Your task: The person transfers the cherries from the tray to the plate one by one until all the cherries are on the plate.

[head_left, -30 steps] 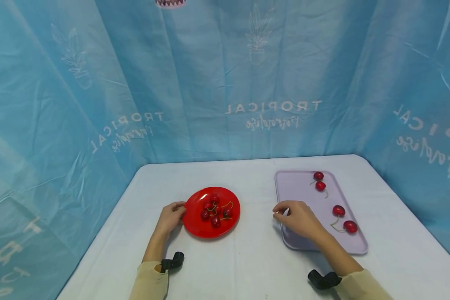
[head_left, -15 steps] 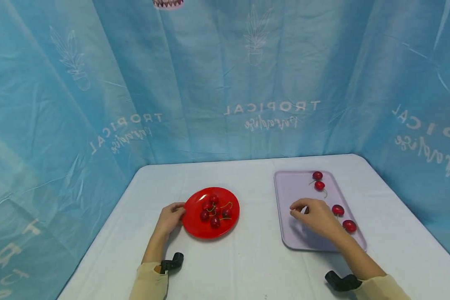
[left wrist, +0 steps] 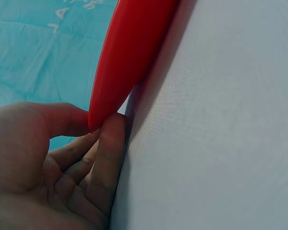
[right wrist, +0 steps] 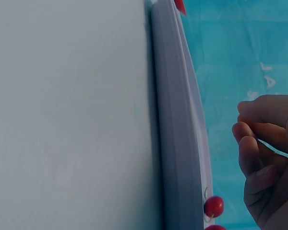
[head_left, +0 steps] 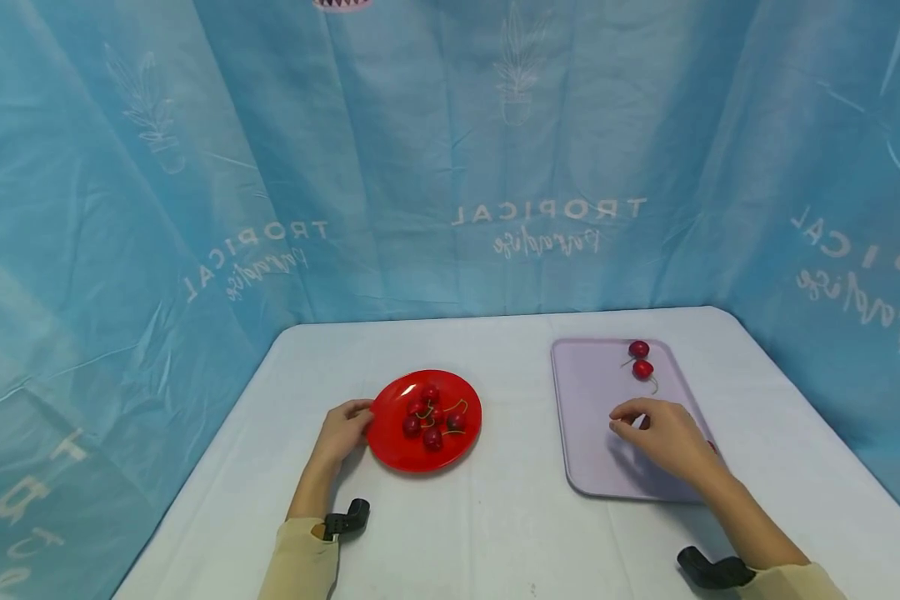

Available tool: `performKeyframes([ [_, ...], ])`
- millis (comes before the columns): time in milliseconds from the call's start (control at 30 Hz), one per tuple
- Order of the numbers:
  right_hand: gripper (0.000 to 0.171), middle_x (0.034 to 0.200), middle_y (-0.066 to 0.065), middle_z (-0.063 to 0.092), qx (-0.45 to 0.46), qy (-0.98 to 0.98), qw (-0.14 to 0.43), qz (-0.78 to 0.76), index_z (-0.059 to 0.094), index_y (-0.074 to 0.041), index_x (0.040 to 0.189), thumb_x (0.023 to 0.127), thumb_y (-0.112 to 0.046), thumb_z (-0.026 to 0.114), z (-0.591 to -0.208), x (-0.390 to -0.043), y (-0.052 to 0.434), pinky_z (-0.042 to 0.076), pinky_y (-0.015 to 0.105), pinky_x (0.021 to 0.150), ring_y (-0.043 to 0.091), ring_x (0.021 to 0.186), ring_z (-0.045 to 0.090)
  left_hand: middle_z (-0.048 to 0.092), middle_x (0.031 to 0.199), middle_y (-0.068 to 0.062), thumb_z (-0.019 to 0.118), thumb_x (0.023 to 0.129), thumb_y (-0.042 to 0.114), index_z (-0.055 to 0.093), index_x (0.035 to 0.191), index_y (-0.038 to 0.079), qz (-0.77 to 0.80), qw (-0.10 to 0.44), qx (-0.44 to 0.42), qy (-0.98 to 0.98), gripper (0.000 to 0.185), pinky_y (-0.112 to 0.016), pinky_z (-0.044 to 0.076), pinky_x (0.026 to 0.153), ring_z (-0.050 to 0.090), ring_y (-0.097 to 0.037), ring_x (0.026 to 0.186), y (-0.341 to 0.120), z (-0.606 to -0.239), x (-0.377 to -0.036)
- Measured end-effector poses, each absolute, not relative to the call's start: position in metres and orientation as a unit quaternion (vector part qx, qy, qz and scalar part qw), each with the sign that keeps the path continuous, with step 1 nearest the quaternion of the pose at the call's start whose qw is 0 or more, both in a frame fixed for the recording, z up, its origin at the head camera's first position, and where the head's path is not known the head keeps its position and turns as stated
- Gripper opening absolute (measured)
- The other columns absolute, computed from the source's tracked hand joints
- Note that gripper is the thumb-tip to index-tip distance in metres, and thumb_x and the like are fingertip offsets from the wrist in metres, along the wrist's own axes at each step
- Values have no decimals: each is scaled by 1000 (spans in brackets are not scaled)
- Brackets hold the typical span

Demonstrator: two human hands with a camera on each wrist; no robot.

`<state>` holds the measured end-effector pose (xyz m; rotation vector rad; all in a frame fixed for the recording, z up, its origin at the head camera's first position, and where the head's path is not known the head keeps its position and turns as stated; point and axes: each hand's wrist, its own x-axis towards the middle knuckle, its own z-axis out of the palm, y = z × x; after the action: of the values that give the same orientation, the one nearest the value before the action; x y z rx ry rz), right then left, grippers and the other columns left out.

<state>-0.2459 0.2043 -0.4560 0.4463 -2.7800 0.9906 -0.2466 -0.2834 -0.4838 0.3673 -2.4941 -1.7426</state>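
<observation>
My left hand (head_left: 345, 429) pinches the left rim of a round red plate (head_left: 385, 448), thumb on top and fingers beneath, as the left wrist view shows. Several dark red cherries (head_left: 432, 438) with green stems lie in the middle of that plate. Over the lilac rectangular tray (head_left: 581, 408) hovers my right hand (head_left: 667, 437), its fingers loosely bent and nothing between them. Two cherries (head_left: 642, 369) lie at the tray's far end. Near its right edge the hand mostly hides another cherry (head_left: 711, 447). In the right wrist view, a cherry (right wrist: 214, 206) shows beyond the tray wall.
Plate and tray stand apart on a white-covered table (head_left: 513, 467). A blue printed curtain (head_left: 390, 167) encloses the back and both sides. A black wrist camera (head_left: 347, 519) is strapped to the left wrist, another black camera (head_left: 712, 570) to the right.
My right hand has moved rightward from the tray's left edge to over its middle, now covering the nearer cherries. The left hand stays at the plate's rim.
</observation>
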Motion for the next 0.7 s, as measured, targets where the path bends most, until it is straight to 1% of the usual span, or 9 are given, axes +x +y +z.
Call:
performKeyframes([
  [167,15,84,-4,64,146,-928,73,335,74,-11,98,86,-20,72,-457,-245,214,45,26,58,16,72,53,64,105,-15,54,93,13,61,121,-1,-569,38,121,-813,32,-30,54,66,62,-21,82,-282,-484,-246],
  [367,23,87,-1,65,128,-932,52,336,72,-9,103,87,-26,72,-456,-243,229,45,26,56,17,73,52,64,106,-15,53,94,13,61,122,0,-572,34,119,-811,32,-31,55,68,62,-21,83,-282,-486,-246],
  [533,23,87,-1,64,131,-933,47,331,72,-8,103,87,-26,71,-457,-243,238,43,28,58,18,75,51,64,107,-14,53,94,13,61,122,1,-570,32,123,-812,32,-32,55,68,63,-21,83,-283,-485,-247],
  [700,23,86,-1,64,134,-935,39,327,72,-7,103,87,-24,71,-461,-243,242,46,28,59,18,75,53,64,108,-14,54,93,13,61,123,1,-567,32,122,-814,32,-32,55,68,62,-21,84,-284,-485,-247],
])
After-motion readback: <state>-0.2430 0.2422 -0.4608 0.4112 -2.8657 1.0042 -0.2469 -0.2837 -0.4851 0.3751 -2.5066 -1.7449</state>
